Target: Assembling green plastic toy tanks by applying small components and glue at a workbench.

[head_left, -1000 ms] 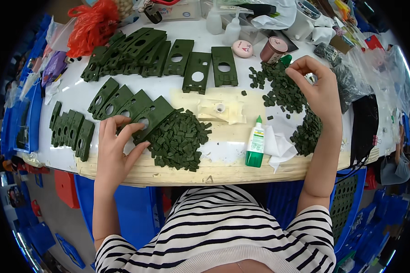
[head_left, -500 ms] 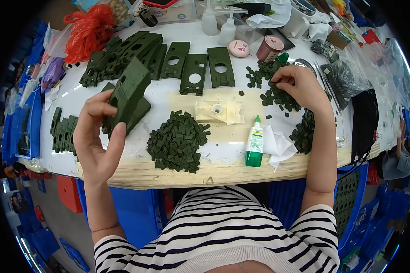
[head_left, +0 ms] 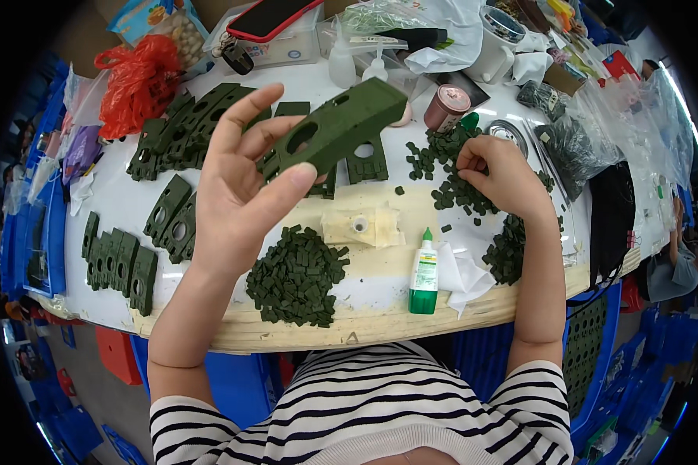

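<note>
My left hand [head_left: 244, 174] is raised over the table, its thumb and fingers gripping a dark green plastic model hull [head_left: 357, 116] with a round hole. The hull is tilted and hides part of the row of similar hulls behind it. At the right, my right hand [head_left: 508, 177] has its fingertips pinched together at a loose spread of small green plastic pieces [head_left: 456, 190]. Whatever lies between those fingertips cannot be made out. Below the held hull sit a tape-wrapped block [head_left: 384, 227] and a larger heap of small green pieces [head_left: 298, 275].
A glue bottle [head_left: 424, 279] with a green tip stands beside a white tissue [head_left: 465, 275]. More green hulls [head_left: 116, 260] lie at the left. Farther back are a red plastic bag [head_left: 139, 89], a phone [head_left: 275, 17] on a clear box and a pink tin [head_left: 447, 107]. Tweezers [head_left: 547, 159] lie at the right.
My left hand has carried the hull up and to the right, uncovering hulls at the left. My right hand stays at the small pieces. The whole view has shifted slightly.
</note>
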Tool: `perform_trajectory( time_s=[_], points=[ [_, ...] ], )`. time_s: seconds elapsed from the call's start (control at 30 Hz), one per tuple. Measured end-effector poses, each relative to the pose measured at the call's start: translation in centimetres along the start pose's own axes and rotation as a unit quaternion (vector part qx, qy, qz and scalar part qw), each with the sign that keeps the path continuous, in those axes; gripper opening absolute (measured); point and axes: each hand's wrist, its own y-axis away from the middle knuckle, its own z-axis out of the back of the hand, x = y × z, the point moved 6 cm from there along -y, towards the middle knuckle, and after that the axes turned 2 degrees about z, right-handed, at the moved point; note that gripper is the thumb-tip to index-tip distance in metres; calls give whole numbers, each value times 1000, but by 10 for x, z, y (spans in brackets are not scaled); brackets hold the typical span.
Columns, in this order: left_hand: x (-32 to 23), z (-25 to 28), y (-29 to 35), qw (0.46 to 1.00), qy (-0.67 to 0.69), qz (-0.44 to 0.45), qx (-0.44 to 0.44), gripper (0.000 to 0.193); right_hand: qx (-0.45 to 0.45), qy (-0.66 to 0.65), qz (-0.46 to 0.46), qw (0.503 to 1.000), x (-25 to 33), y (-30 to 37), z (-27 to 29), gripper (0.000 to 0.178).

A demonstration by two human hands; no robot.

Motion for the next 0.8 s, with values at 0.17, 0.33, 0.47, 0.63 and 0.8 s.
perform_trajectory(
  time_s=[0.17, 0.33, 0.47, 0.63, 0.8],
  points=[
    [12, 9, 10, 996, -73, -33, 39, 74, -68, -75, 6, 995, 13, 7, 16, 10],
    [5, -3, 21, 965, -227, -127, 38, 72, -238, -110, 96, 960, 47, 24, 42, 15],
    [3, -10, 26, 945, -253, -200, 54, 69, -225, -278, 84, 930, 62, 33, 33, 14],
    [6, -15, 30, 940, -245, -229, 62, 70, -179, -467, 33, 866, 69, 36, 20, 13],
    [6, -19, 33, 934, -245, -252, 64, 70, -166, -513, 39, 841, 73, 36, 15, 13]
  ],
)
